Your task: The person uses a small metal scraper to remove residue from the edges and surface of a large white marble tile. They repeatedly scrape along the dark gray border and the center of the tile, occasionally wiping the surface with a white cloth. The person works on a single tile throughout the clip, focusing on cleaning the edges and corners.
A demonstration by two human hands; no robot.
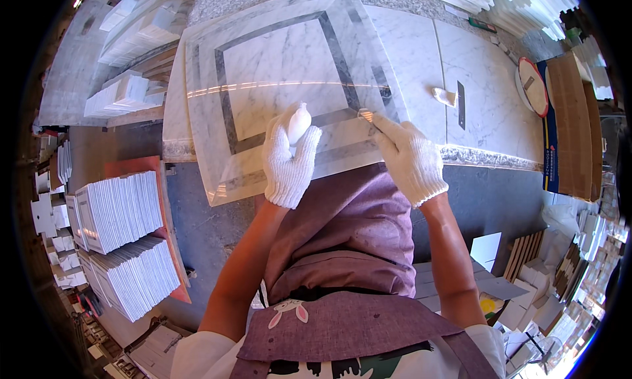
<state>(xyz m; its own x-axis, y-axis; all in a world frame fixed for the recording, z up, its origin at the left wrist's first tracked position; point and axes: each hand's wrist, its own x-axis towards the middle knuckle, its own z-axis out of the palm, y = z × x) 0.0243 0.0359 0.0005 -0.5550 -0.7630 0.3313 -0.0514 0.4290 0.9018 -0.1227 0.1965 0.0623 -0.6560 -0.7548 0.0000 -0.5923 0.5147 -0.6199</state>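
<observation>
A square marble tile panel [283,63] with a dark grey inlaid frame and a glossy face lies tilted on the worktable, its near corner past the table's front edge. My left hand [289,162], in a white knitted glove, is closed around a small rounded white thing [300,121] with a nub on top; its kind is unclear. My right hand [411,156], gloved alike, pinches a small thin piece with a shiny, striped look [366,116] against the panel, near the inlay's near right corner. The fingers partly hide that piece.
Pale marble slabs [487,83] cover the table on the right, bearing a short dark ruler [461,105] and a small white piece [444,96]. A red-rimmed round dish [532,86] stands by a cardboard box [573,126]. Stacked tiles [125,211] sit on a pallet lower left.
</observation>
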